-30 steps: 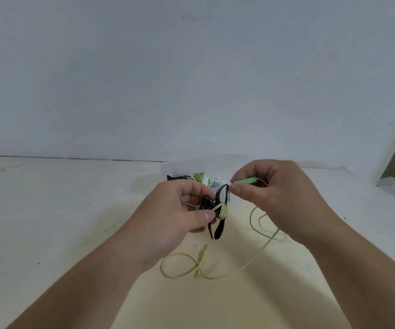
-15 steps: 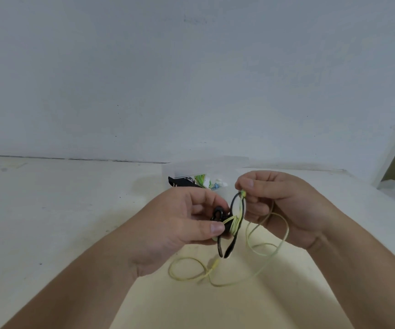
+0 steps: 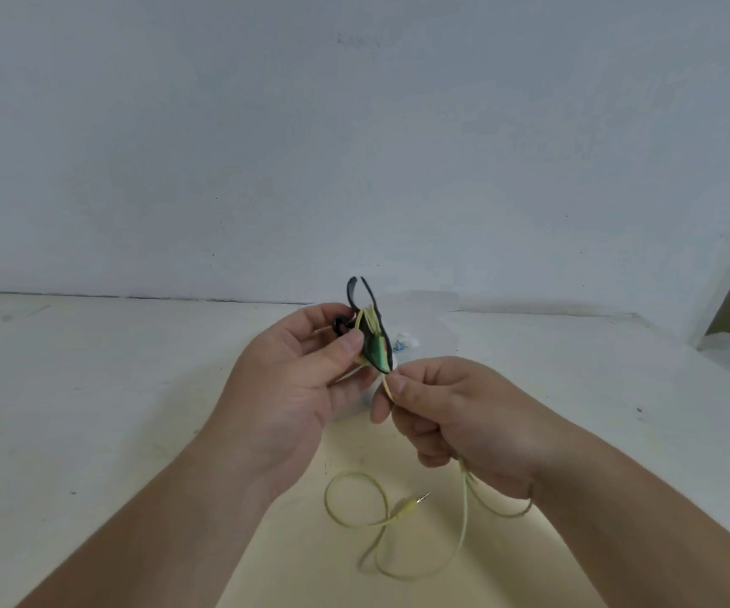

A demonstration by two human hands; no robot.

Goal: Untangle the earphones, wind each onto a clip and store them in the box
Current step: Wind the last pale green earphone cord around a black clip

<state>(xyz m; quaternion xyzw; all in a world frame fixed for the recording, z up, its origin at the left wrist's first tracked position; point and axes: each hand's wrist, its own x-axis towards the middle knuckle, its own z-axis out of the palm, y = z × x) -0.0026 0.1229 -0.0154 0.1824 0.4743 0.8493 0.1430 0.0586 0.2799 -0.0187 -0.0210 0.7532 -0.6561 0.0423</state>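
My right hand [image 3: 464, 414], pinching the pale yellow-green earphone cord [image 3: 465, 511], has dropped below the black plastic clip [image 3: 370, 333] my left hand [image 3: 293, 388] grips: another turn wound, slack remains.

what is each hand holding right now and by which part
The left hand grips the black clip around its middle, thumb beside the wound turns. The right hand pinches the yellow-green cable just below the clip.
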